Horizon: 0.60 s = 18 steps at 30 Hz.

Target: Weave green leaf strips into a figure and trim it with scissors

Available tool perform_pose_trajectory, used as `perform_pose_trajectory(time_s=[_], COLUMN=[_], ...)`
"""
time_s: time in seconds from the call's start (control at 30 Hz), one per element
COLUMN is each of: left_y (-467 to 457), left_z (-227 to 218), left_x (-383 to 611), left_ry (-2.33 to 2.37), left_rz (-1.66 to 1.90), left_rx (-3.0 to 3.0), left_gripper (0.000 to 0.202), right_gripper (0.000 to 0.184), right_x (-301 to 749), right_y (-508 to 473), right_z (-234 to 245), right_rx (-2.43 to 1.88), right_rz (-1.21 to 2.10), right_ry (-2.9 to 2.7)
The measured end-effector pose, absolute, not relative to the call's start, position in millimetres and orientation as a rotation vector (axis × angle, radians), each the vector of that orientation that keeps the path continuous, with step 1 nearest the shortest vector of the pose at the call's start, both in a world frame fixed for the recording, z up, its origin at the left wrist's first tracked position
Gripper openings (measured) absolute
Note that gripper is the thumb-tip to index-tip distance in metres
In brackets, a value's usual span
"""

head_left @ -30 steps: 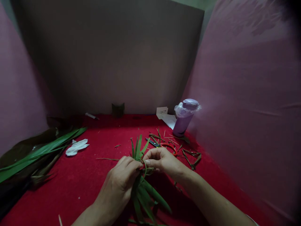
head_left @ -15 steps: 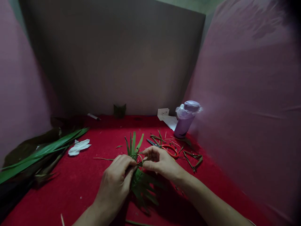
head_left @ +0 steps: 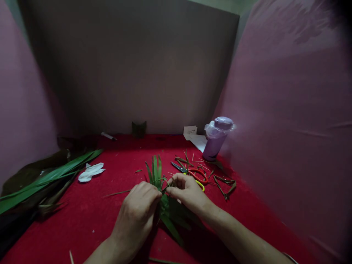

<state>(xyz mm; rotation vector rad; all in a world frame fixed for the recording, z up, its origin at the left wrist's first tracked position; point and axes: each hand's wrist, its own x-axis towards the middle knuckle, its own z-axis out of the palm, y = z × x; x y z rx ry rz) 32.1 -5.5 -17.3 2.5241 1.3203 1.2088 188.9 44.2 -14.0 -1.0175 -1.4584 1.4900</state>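
Note:
A bundle of green leaf strips (head_left: 156,170) stands up between my hands, its lower blades fanning out beneath them toward me. My left hand (head_left: 140,207) is closed round the bundle's middle, thumb and fingers pinched together. At the same spot my right hand (head_left: 184,191) pinches a thin leaf strip (head_left: 165,182) that curls in a small loop at the bundle. Fingertips of both hands nearly meet there and partly hide the binding point. One narrow brown strip (head_left: 117,193) sticks out to the left of my left hand.
Scissors (head_left: 198,176) with red and yellow handles lie beyond my right hand, among dried leaf scraps (head_left: 227,185) and thin sticks. A purple tumbler (head_left: 215,143) and white cards (head_left: 198,140) stand behind. Left are long green leaves (head_left: 52,179) and a crumpled tissue (head_left: 91,172).
The bundle has turned slightly in my hands, so its lower blades point differently. My right hand has shifted a little, showing more of the scissors' yellow handle.

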Motion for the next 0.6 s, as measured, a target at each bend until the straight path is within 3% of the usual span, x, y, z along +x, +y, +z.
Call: perform_pose_trajectory(time_s=[0.27, 0.6], left_y=[-10.7, -11.9], left_z=[-5.7, -2.5], left_x=[31.6, 29.8], left_ry=[1.148, 1.301], left_rz=[1.378, 1.49], left_rx=[2.454, 2.373], left_gripper=[0.021, 0.03], right_gripper=[0.01, 0.013], right_x=[191.4, 193.8], right_y=[50.4, 51.6], right_z=[-17.8, -14.4], right_rx=[-1.094, -1.058], right_rz=[1.418, 1.428], right_ry=[-1.43, -1.438])
